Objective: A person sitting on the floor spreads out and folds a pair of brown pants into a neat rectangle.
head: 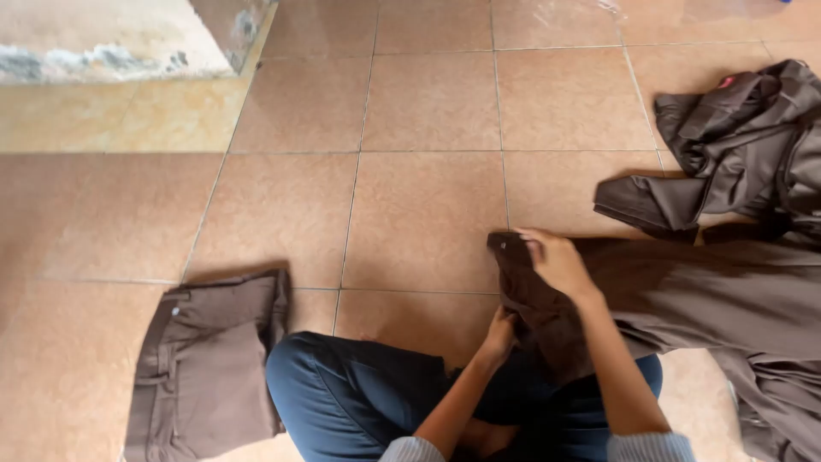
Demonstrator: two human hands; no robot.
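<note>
The person sits cross-legged on the tiled floor (419, 214), knees in dark blue trousers (342, 402) filling the lower middle of the view; the right hand (556, 261) lies palm down on the waistband end of a pair of brown trousers (710, 291), its fingers curled over the top corner of the cloth and pressing it to the tiles; the left hand (499, 335) sits lower, just beside the person's knee, closed on the lower edge of that same waistband, the fingers tucked into the fabric so that how tightly they pinch cannot be told; the brown trousers stretch from the two hands away to the right, flat across the floor, with a leg trailing down toward the lower right corner; beyond them, near the upper right, a heap of crumpled brown garments (744, 145) rests on the tiles, touching or overlapping the spread pair at its far edge; on the person's left, well apart from both hands, a folded pair of brown trousers (205, 368) lies in a neat rectangle beside the left knee; at the upper left a worn pale wall base (111, 43) meets the floor.
</note>
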